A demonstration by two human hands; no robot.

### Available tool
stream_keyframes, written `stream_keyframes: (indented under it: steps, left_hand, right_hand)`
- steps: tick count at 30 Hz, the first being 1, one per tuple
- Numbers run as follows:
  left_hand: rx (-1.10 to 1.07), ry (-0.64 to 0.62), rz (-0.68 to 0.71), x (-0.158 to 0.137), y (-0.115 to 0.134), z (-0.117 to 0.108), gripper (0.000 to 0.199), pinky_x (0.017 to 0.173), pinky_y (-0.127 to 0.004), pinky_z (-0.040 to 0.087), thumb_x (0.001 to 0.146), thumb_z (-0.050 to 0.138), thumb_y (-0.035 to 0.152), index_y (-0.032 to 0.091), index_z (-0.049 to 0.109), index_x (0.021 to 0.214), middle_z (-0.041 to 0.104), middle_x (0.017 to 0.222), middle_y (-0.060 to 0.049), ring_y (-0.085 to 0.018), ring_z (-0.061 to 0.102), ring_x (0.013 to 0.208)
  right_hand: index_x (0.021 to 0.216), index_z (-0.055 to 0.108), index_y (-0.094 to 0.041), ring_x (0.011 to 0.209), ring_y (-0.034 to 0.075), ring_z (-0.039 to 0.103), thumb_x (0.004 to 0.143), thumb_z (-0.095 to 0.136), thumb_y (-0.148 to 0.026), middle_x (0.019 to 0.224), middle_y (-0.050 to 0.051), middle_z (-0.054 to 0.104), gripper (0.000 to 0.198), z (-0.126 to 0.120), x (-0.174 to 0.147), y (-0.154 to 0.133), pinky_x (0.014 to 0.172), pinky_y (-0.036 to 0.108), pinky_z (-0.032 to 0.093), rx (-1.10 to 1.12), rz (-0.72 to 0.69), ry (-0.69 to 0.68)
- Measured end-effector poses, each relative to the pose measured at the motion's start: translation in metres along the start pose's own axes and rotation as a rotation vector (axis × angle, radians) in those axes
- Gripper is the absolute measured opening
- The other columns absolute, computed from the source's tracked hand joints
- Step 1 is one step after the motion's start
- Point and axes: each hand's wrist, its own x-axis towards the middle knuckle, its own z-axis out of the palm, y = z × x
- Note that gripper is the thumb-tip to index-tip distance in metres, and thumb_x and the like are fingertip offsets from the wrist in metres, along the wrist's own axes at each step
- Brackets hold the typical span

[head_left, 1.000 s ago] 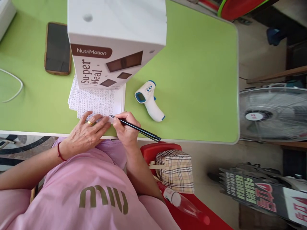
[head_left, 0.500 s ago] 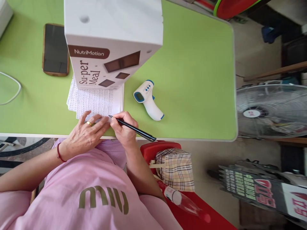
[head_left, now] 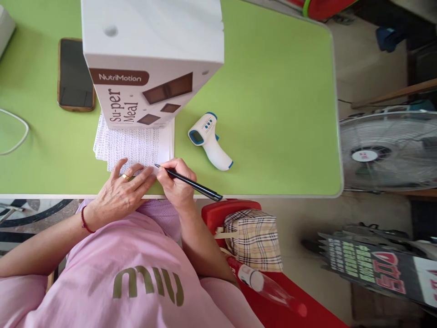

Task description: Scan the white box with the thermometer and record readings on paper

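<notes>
They wear a short-sleeved pink shirt [head_left: 102, 259] with large olive-brown letters [head_left: 158, 283], a gold ring [head_left: 126, 177] on the left hand [head_left: 121, 193], and a thin dark red bracelet [head_left: 83, 219].

On your table [head_left: 280, 114], a thermometer [head_left: 215, 149] lies near the front edge; a fan [head_left: 365, 156] is beyond the right edge.

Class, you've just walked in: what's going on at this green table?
The person's right hand holds a slim black pen, its tip at the text-covered white paper sheets. The left hand rests at their near edge. A white cardboard box with brown printing hides their far part; a white-and-blue plastic pistol-shaped thermometer lies to their right.
</notes>
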Motion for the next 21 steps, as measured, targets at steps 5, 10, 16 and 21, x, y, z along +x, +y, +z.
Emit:
stream_keyframes:
  steps: [5,10,16,21]
  left_hand:
    - [-0.011,-0.010,-0.005,0.0002,0.0000,-0.0018,0.051,0.116,-0.061,0.035,0.092,0.067,0.017,0.015,0.056,0.141,0.061,0.141,-0.014,-0.034,0.056,0.126]
    - [-0.046,-0.018,-0.010,0.0014,0.0004,-0.0043,0.055,0.117,-0.063,0.035,0.088,0.069,0.014,0.018,0.057,0.142,0.061,0.141,-0.014,-0.035,0.056,0.128]
    - [-0.023,-0.007,0.001,0.0022,-0.0005,-0.0040,0.054,0.114,-0.064,0.037,0.088,0.070,0.016,0.015,0.056,0.141,0.062,0.140,-0.015,-0.035,0.057,0.126]
    - [0.005,0.001,0.010,0.0025,-0.0009,-0.0044,0.048,0.113,-0.062,0.038,0.091,0.067,0.018,0.015,0.058,0.138,0.063,0.139,-0.014,-0.034,0.058,0.124]
  right_hand:
    - [0.077,0.057,-0.024,0.053,0.012,0.054,0.087,0.058,-0.025,0.063,-0.005,0.061,0.010,0.0006,0.0008,-0.0009,0.056,0.024,0.048,0.019,-0.006,-0.015]
    - [0.078,0.055,-0.025,0.054,0.012,0.053,0.085,0.058,-0.026,0.064,-0.005,0.059,0.008,-0.0002,0.0008,0.0005,0.058,0.026,0.048,0.048,0.036,-0.061]
    - [0.077,0.055,-0.025,0.053,0.012,0.052,0.085,0.057,-0.028,0.062,-0.005,0.058,0.009,0.0000,0.0016,-0.0005,0.056,0.026,0.048,0.007,0.030,-0.036]
    - [0.076,0.053,-0.025,0.052,0.012,0.051,0.086,0.057,-0.024,0.061,-0.006,0.056,0.011,-0.0001,0.0020,-0.0009,0.055,0.025,0.046,0.057,0.017,-0.030]
